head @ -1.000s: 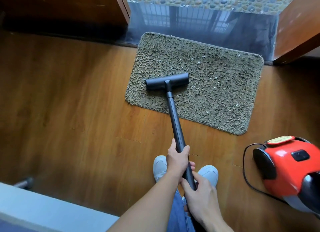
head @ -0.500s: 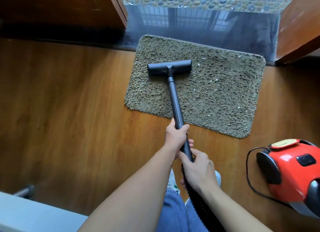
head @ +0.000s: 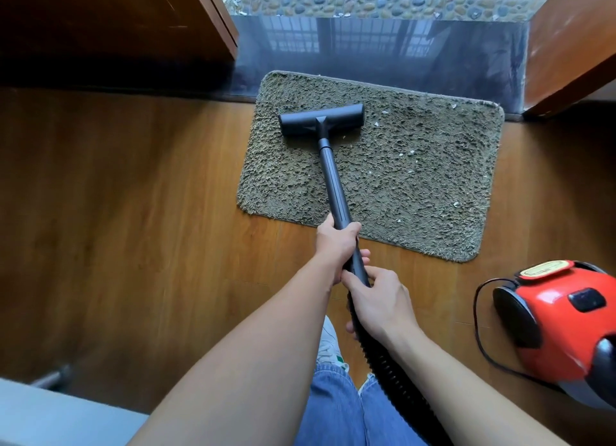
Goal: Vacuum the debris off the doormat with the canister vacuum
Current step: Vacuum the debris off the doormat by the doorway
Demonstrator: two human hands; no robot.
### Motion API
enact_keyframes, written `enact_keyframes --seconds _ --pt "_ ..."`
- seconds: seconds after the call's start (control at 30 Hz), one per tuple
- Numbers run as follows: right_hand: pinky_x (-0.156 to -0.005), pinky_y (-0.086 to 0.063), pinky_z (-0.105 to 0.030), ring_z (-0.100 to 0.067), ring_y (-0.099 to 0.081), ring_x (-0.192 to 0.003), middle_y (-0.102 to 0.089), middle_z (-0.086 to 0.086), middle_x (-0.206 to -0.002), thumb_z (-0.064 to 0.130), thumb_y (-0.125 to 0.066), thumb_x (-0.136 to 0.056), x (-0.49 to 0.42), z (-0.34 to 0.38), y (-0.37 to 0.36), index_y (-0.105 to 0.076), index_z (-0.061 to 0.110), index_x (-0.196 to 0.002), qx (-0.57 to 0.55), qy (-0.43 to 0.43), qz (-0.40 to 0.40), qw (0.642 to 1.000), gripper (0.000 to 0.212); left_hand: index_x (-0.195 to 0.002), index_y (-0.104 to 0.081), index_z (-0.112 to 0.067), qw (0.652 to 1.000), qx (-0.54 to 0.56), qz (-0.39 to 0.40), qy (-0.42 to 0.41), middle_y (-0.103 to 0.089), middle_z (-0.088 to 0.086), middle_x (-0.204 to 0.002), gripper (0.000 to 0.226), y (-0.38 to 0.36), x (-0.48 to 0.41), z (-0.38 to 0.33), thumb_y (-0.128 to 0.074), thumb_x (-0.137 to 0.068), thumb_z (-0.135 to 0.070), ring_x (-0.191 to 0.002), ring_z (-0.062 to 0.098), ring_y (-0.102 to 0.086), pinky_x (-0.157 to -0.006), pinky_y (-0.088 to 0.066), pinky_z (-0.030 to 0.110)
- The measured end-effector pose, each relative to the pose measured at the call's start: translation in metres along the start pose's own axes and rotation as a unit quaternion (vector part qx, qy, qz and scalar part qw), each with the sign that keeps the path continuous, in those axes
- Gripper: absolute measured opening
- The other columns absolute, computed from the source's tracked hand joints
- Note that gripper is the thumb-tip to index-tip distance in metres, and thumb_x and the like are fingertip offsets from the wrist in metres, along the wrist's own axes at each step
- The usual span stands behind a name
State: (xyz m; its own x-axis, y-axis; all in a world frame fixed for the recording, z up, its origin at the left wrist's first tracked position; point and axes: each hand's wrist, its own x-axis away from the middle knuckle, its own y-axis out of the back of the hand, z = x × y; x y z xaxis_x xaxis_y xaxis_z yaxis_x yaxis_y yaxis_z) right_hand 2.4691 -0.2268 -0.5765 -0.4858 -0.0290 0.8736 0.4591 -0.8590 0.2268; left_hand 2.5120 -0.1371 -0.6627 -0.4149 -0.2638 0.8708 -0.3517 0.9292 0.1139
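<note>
Two hands grasp the vacuum wand (head: pixel 333 175) over the doormat (head: pixel 416 192)
At the doormat's near edge the left hand (head: pixel 336 242) is wrapped round the wand; the right hand (head: pixel 380 299) clasps it just behind, where the ribbed hose (head: pixel 393 375) begins. The floor head (head: pixel 320 120) sits on the doormat's far left part, and pale debris flecks (head: pixel 411 152) dot its right half. The red canister vacuum (head: pixel 563 319) stands on the wooden floor (head: pixel 133 212) off the doormat's near right corner
</note>
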Motion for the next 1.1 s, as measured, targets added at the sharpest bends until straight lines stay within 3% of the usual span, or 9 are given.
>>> enact_keyframes --seconds 0.1,0.23,0.37,0.57,0.67,0.77,0.87,0.93,1.1 --pt "-0.041 -0.053 -0.035 -0.026 -0.066 -0.041 -0.053 -0.007 -0.057 0.032 -0.061 -0.096 0.013 -0.015 0.004 -0.059 0.002 -0.086 0.005 -0.007 0.002 1.0 0.032 -0.121 -0.055 -0.011 1.0 0.012 -0.001 0.008 -0.057 0.011 -0.085 0.024 -0.004 0.013 0.017 -0.061 -0.097 -0.016 -0.044 0.017 -0.062 -0.045 -0.052 0.027" --pt "-0.051 -0.057 -0.049 -0.029 -0.069 -0.044 -0.055 -0.006 -0.057 0.033 -0.06 -0.096 0.035 -0.044 0.008 -0.057 0.001 -0.084 0.038 0.004 0.007 0.999 0.034 -0.116 -0.055 -0.012 0.999 0.03 -0.003 0.025 -0.057 0.012 -0.083 0.021 -0.008 0.038 0.047 -0.061 -0.097 -0.017 -0.044 0.018 -0.061 -0.046 -0.052 0.028" --pt "-0.054 -0.058 -0.053 -0.032 -0.068 -0.044 -0.051 -0.005 -0.055 0.035 -0.061 -0.096 0.059 -0.073 0.003 -0.054 0.007 -0.078 0.049 0.001 0.021 0.999 0.033 -0.111 -0.053 -0.011 0.998 0.046 -0.009 0.039 -0.054 0.012 -0.084 0.017 -0.003 0.065 0.077 -0.06 -0.096 -0.015 -0.042 0.018 -0.059 -0.043 -0.051 0.027" --pt "-0.049 -0.059 -0.042 -0.028 -0.066 -0.04 -0.055 0.0 -0.049 0.036 -0.06 -0.096 0.083 -0.098 -0.007 -0.063 0.018 -0.082 0.074 0.01 0.034 0.997 0.023 -0.111 -0.055 -0.026 0.996 0.073 -0.012 0.052 -0.054 0.011 -0.083 0.018 0.01 0.091 0.111 -0.06 -0.096 -0.017 -0.046 0.019 -0.058 -0.046 -0.052 0.029" --pt "-0.046 -0.056 -0.034 -0.027 -0.066 -0.04 -0.056 0.0 -0.051 0.036 -0.059 -0.097 0.082 -0.1 -0.012 -0.064 0.019 -0.083 0.077 0.014 0.036 0.996 0.022 -0.121 -0.05 -0.028 0.996 0.071 -0.01 0.048 -0.055 0.011 -0.086 0.029 0.013 0.09 0.111 -0.06 -0.096 -0.018 -0.046 0.018 -0.059 -0.046 -0.053 0.029" --pt "-0.045 -0.052 -0.033 -0.025 -0.065 -0.04 -0.057 -0.008 -0.055 0.035 -0.06 -0.098 0.072 -0.093 -0.016 -0.059 0.017 -0.078 0.066 0.024 0.037 0.997 0.027 -0.105 -0.045 -0.035 0.997 0.068 -0.017 0.039 -0.057 0.013 -0.089 0.025 0.016 0.079 0.1 -0.061 -0.097 -0.017 -0.046 0.018 -0.059 -0.046 -0.055 0.03" --pt "-0.047 -0.05 -0.036 -0.023 -0.062 -0.037 -0.063 -0.022 -0.061 0.034 -0.06 -0.098 0.059 -0.08 -0.019 -0.057 0.008 -0.08 0.071 0.043 0.036 0.996 0.032 -0.109 -0.054 -0.016 0.997 0.07 -0.029 0.027 -0.056 0.013 -0.084 0.014 0.02 0.066 0.085 -0.061 -0.097 -0.016 -0.043 0.018 -0.058 -0.043 -0.051 0.027" --pt "-0.048 -0.052 -0.04 -0.023 -0.063 -0.038 -0.06 -0.017 -0.057 0.033 -0.06 -0.097 0.053 -0.071 -0.019 -0.058 0.004 -0.083 0.075 0.046 0.037 0.995 0.032 -0.114 -0.053 -0.006 0.997 0.063 -0.03 0.025 -0.055 0.013 -0.083 0.021 0.023 0.061 0.077 -0.06 -0.097 -0.015 -0.043 0.018 -0.058 -0.044 -0.052 0.027" --pt "-0.046 -0.054 -0.044 -0.029 -0.067 -0.042 -0.055 -0.005 -0.054 0.03 -0.06 -0.095 0.058 -0.062 -0.015 -0.058 0.0 -0.086 0.106 0.042 0.041 0.993 0.031 -0.112 -0.054 -0.007 0.995 0.089 -0.034 0.033 -0.054 0.013 -0.082 0.018 0.026 0.068 0.073 -0.06 -0.098 -0.015 -0.044 0.018 -0.058 -0.046 -0.053 0.028"
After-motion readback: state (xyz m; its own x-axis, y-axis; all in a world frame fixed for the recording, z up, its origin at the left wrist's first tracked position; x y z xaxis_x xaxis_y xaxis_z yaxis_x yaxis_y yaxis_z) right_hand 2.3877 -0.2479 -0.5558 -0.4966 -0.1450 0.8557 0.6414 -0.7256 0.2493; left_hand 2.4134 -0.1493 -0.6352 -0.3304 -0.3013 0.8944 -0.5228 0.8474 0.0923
